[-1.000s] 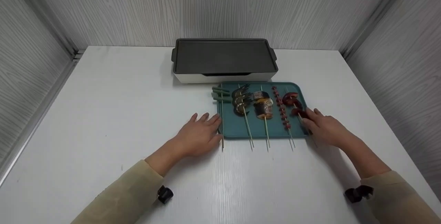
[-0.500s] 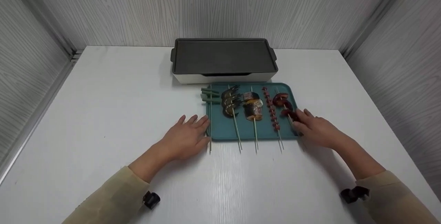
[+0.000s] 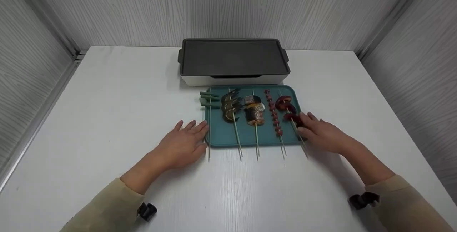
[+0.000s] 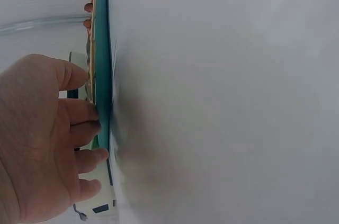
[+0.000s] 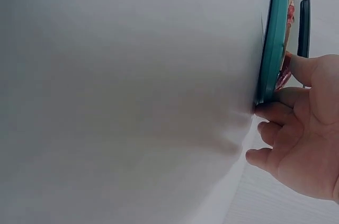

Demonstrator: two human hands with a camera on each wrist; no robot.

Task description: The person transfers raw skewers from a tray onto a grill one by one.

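Note:
A teal tray (image 3: 228, 137) lies on the white table with several food skewers across it. From left to right they carry green stalks (image 3: 210, 105), shrimp (image 3: 229, 112), browned chunks (image 3: 255, 114), small red pieces (image 3: 274, 114) and dark red slices (image 3: 287, 107). My left hand (image 3: 184, 146) touches the tray's left rim with spread, nearly straight fingers; the left wrist view shows its fingertips (image 4: 100, 154) against the rim. My right hand (image 3: 323, 134) grips the right edge, its thumb above the rim and fingers at the outer side (image 5: 273, 112), beside the red slices.
Directly behind the tray stands a white-based electric griddle (image 3: 235, 59) with a dark flat plate. The skewer sticks overhang the tray's front rim. White tabletop (image 3: 117, 117) extends on both sides, with wood-grain panels (image 3: 228, 7) at the back and sides.
The tray with its skewers has slid to the left along the table, and both hands have moved left with it. The griddle stays in place.

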